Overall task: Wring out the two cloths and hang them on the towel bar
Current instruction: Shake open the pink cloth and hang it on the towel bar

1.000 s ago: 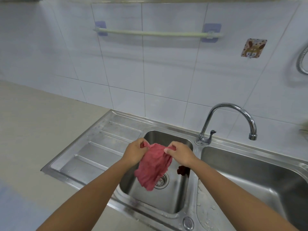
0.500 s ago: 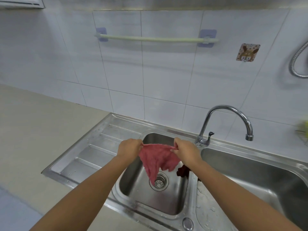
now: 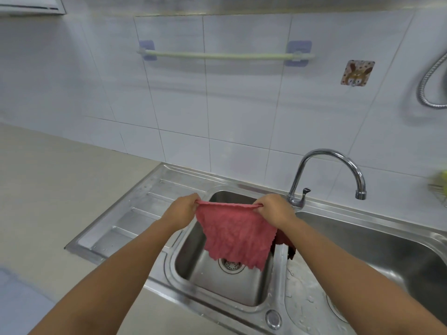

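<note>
From the head camera, the left hand is closed, pinching the top left corner of the pink cloth; the right hand is closed on the top right corner. Stretched flat between them, the cloth hangs over the small basin of the sink, its lower edge above the drain. A darker second cloth lies on the divider between the basins, just beneath the right wrist. The towel bar sits bare on the tiled wall well above the hands, with open wall between.
</note>
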The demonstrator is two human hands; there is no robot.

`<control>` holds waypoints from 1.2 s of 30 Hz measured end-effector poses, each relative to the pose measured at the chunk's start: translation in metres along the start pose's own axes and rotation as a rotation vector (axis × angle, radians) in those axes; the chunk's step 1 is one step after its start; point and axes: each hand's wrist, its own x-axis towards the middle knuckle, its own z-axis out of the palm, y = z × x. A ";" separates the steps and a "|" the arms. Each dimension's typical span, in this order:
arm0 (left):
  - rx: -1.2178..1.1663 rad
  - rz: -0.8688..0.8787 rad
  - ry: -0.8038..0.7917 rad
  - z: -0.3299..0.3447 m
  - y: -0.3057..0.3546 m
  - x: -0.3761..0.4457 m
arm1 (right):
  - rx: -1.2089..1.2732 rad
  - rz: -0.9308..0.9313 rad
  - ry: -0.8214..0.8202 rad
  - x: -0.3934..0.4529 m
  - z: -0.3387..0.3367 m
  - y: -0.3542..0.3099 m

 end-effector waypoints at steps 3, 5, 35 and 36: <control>-0.074 -0.060 -0.054 0.005 0.013 -0.003 | -0.018 0.086 0.078 0.007 0.008 -0.003; -0.086 -0.095 -0.071 0.005 0.017 -0.004 | -0.039 0.098 0.115 0.011 0.008 -0.007; 0.145 0.017 0.014 -0.096 -0.053 0.017 | 0.083 -0.031 -0.249 0.073 -0.060 -0.068; 0.146 0.032 -0.011 -0.107 -0.055 0.018 | 0.125 -0.025 -0.285 0.075 -0.068 -0.075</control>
